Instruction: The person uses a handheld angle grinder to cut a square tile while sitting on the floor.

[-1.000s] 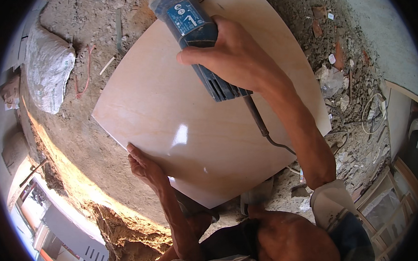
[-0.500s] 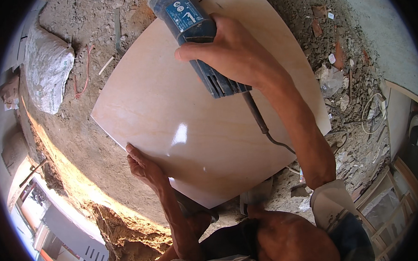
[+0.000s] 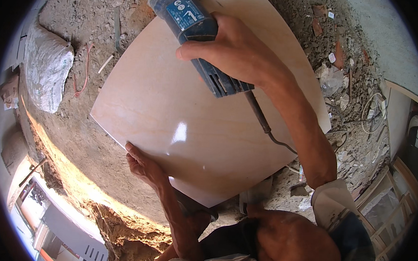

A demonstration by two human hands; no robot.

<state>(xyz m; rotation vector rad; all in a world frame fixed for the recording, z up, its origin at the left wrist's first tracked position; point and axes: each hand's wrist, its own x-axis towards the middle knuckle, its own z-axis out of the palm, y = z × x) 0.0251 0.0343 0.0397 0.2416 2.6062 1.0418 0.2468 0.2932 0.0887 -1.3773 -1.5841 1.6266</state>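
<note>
A large glossy beige tile [image 3: 180, 108] lies over the rough ground beneath me, with a bright glare near its middle. My right hand [image 3: 233, 52] is closed round the body of a blue power tool [image 3: 185, 17], whose head is over the tile's far edge; whatever is under the head is hidden. The tool's black cord [image 3: 259, 114] trails down across the tile and under my forearm. My left hand [image 3: 143, 163] grips the tile's lower-left edge, thumb along the rim.
A crumpled whitish sack [image 3: 47, 67] and a reddish string [image 3: 83, 80] lie at left, beside a sunlit strip of ground. Rubble [image 3: 330, 78] and looped wire [image 3: 371, 114] lie at right, near a pale floor [image 3: 381, 25] and wooden frames [image 3: 402, 182]. My knees show below the tile.
Very little differs: the tile and the power tool have shifted slightly up and left in the picture. Both my hands keep the same holds.
</note>
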